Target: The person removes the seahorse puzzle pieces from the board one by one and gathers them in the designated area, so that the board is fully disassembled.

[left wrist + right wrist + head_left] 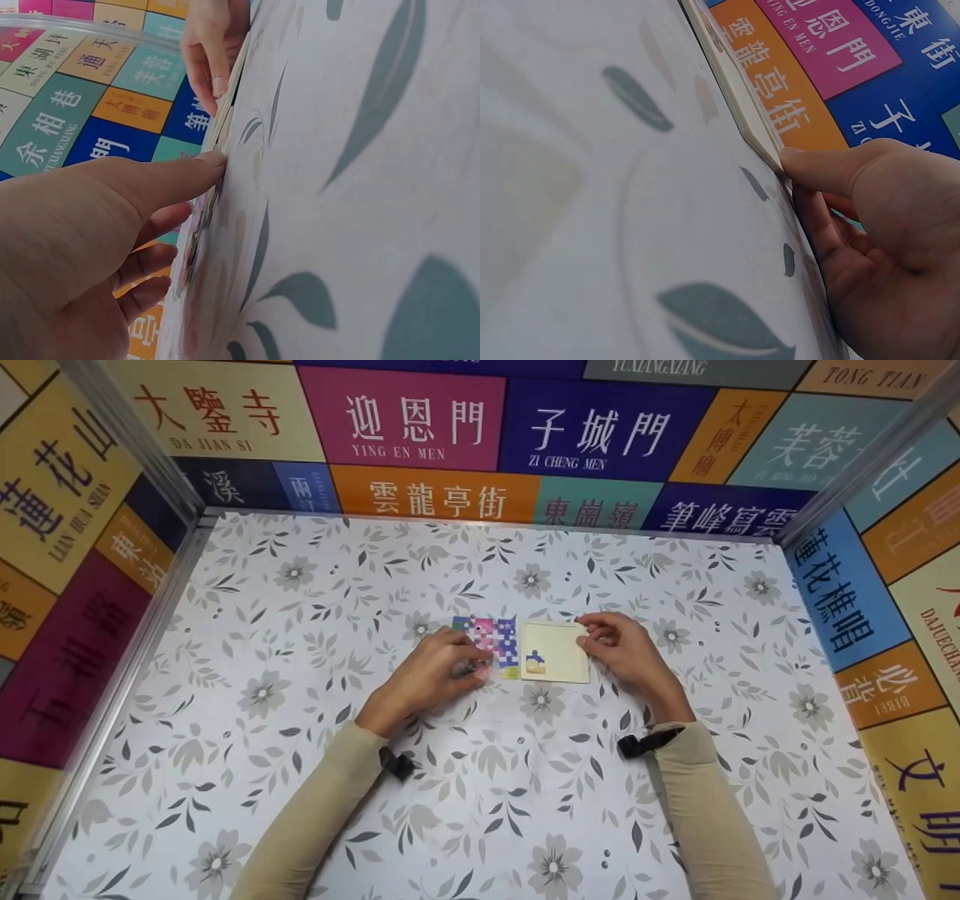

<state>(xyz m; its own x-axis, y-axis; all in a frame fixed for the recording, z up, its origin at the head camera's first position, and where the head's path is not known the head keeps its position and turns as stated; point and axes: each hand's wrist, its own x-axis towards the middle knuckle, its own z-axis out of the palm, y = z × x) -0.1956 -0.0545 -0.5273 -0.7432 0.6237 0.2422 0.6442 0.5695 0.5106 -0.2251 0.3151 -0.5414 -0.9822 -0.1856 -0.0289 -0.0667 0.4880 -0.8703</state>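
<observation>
A small cream puzzle tray [559, 649] lies flat on the table, with one jigsaw piece [535, 663] in its lower left corner. Left of the tray is a block of colourful jigsaw pieces [507, 641], mostly pink and purple, partly covered by my left hand [439, 667]. That hand's thumb and fingertips touch the pieces, with the other fingers loosely bent in the left wrist view. At the tray's right edge, my right hand [624, 649] holds the upper right corner between thumb [821, 166] and fingers.
The table [465, 810] has a white cover printed with grey leaves and flowers. Upright panels with coloured sign blocks [412, 424] border it at the back and both sides. Each wrist wears a small black camera [396, 763].
</observation>
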